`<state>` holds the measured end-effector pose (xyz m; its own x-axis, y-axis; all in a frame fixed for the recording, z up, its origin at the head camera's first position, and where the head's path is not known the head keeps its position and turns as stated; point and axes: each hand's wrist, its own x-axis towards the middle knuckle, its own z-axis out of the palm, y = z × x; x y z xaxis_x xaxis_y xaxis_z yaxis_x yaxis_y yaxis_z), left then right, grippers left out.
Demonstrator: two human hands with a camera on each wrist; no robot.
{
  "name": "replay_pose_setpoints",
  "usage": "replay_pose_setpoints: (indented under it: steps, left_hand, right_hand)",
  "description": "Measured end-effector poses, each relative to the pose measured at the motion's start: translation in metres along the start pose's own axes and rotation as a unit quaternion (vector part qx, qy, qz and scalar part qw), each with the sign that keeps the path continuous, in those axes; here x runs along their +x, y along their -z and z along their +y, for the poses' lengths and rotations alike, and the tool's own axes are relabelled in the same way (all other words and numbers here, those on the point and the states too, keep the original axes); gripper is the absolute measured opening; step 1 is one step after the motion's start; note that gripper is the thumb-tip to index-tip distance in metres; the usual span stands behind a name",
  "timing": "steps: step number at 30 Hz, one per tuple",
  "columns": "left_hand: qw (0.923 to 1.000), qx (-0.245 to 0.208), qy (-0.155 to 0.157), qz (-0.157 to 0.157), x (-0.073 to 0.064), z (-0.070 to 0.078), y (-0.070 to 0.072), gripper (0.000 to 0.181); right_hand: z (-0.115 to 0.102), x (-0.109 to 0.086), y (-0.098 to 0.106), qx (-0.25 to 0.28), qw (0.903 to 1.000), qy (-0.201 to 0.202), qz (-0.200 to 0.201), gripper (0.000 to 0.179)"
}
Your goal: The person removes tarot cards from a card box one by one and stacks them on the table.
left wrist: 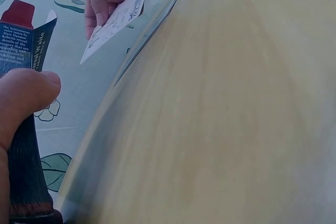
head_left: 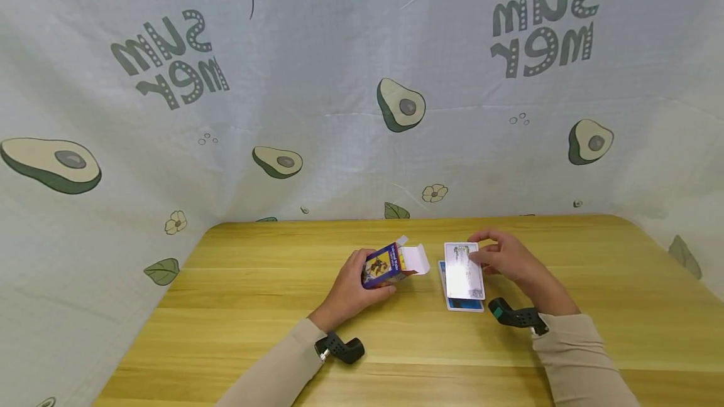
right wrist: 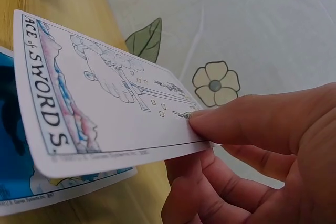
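Note:
My left hand (head_left: 351,286) grips a small dark blue tarot card box (head_left: 378,269) with a picture on its front. The box lies tilted, its white end flap (head_left: 417,259) folded out toward the right. In the left wrist view the thumb (left wrist: 31,95) presses along the box's side. Between thumb and fingers, my right hand (head_left: 508,261) pinches one edge of a tarot card (head_left: 462,281); the right wrist view shows "Ace of Swords" printed on it. This card is raised at a slant above a blue-pictured card (head_left: 466,306) on the table, covering most of it.
Both hands work over a wood-grain table (head_left: 254,306). Behind it hangs a pale cloth (head_left: 339,49) printed with avocados, leaves and lettering. A black wrist camera (head_left: 342,349) sits on the left wrist, and a second black camera (head_left: 511,314) on the right.

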<state>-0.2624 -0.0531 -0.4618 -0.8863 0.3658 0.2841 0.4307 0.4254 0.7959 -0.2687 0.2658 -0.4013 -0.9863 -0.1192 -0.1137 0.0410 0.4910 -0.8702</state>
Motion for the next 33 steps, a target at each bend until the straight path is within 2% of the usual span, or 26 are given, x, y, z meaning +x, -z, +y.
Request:
replay_pose_setpoints:
  steps: [19, 33]
  left_hand:
    - [0.9999, 0.012, 0.009, 0.001, 0.001, 0.0, -0.001, 0.071]
    - [0.9999, 0.009, 0.009, 0.0, 0.0, 0.002, 0.0, 0.071]
  right_hand:
    - [0.01, 0.008, -0.005, -0.007, 0.999, -0.028, -0.034, 0.043]
    - [0.01, 0.007, -0.007, -0.031, 0.9987, -0.033, -0.022, 0.041]
